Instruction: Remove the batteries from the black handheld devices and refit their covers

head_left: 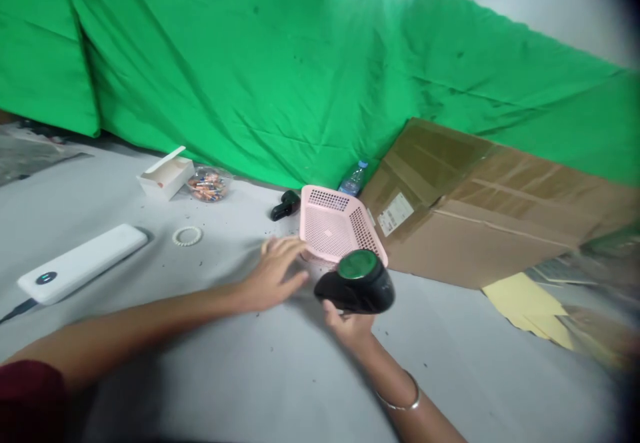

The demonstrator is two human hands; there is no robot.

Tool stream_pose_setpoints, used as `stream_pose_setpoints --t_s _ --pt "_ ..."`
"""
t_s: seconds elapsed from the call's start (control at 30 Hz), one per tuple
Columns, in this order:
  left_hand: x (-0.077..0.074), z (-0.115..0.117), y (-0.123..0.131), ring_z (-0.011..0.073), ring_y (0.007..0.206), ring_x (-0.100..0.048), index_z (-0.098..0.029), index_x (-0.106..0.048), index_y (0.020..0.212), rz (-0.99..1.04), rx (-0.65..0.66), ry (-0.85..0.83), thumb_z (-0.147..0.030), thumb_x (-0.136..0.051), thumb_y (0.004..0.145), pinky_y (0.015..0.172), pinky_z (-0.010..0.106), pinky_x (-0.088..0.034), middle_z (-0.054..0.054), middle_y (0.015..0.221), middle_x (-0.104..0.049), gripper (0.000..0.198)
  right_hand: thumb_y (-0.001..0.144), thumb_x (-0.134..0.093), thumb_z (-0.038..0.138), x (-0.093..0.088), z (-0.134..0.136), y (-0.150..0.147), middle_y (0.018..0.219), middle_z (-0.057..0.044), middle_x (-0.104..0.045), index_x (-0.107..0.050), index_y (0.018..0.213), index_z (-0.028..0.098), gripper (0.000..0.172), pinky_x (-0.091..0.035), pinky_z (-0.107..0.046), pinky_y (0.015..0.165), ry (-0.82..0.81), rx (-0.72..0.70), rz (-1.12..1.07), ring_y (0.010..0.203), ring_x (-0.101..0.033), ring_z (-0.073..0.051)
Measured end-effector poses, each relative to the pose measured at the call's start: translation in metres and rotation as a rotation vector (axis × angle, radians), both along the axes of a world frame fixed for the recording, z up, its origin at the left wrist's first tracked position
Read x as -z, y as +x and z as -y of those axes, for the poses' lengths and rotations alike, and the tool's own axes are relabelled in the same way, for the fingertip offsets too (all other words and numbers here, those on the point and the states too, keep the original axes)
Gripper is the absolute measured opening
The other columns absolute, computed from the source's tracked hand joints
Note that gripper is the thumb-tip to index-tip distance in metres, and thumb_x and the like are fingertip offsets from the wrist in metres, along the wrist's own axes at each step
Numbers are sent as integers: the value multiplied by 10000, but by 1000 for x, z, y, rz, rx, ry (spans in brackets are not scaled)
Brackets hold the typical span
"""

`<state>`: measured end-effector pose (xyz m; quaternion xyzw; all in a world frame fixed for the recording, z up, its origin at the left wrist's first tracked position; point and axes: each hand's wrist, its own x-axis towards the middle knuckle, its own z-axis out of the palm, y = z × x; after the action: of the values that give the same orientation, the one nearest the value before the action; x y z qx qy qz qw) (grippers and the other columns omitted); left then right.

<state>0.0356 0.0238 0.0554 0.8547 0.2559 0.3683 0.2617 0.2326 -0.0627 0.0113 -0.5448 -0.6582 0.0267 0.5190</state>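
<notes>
- The right hand (347,326) holds a black handheld device (350,296) with a round green top, its fingers curled around the underside and its thumb side hidden behind the body, so the hand is closed on the device and lifts it off the surface
- The device hangs just over the near corner of a pink perforated plastic basket (320,196) and seems to overlap it in view; whether the two touch cannot be told
- The left hand (280,273) is open, its fingers spread and slightly arched, and holds nothing; its fingertips (295,246) lie just beside the basket's near edge, perhaps touching it
- The basket sits tilted in view on a pale grey sheet (210,369), with its open side up and nothing visible inside
- Cupping the device from below looks sound, as it keeps the bulky body over the palm, and the low, relaxed left hand seems well placed to steady the basket without pushing it
- Around them are a small black object (286,205), a white power bank (83,263), a beaded bracelet (187,235), a white open carton (165,176), a clear bag of orange pieces (209,185), a water bottle (355,177) and a flattened cardboard box (475,209)
</notes>
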Motion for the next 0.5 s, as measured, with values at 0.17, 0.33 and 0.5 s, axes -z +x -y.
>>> stream_pose_setpoints --t_s 0.17,0.33,0.5 --pt "9 -111 29 355 1235 -436 -80 -404 1379 -149 -511 22 -357 -521 885 1040 507 -284 230 1267 -527 578 684 -705 409 -4 -5 56 1136 -210 -550 -258 1307 121 819 -537 -410 793 21 296 -269 947 -640 -259" --pt "23 -165 37 330 937 -623 -136 -606 1107 -330 -432 -72 -400 -554 878 835 379 -432 190 950 -651 353 651 -663 389 -26 11 101 1140 -196 -507 -216 1352 87 885 -507 -428 796 127 690 -247 899 -599 -246" --pt "29 -153 1 288 988 -601 -184 -615 1070 -329 -402 32 -373 -458 932 848 337 -421 165 1019 -643 282 599 -680 370 -30 33 153 1180 -238 -510 -212 1429 40 1009 -453 -508 873 -128 1054 -282 973 -589 -344"
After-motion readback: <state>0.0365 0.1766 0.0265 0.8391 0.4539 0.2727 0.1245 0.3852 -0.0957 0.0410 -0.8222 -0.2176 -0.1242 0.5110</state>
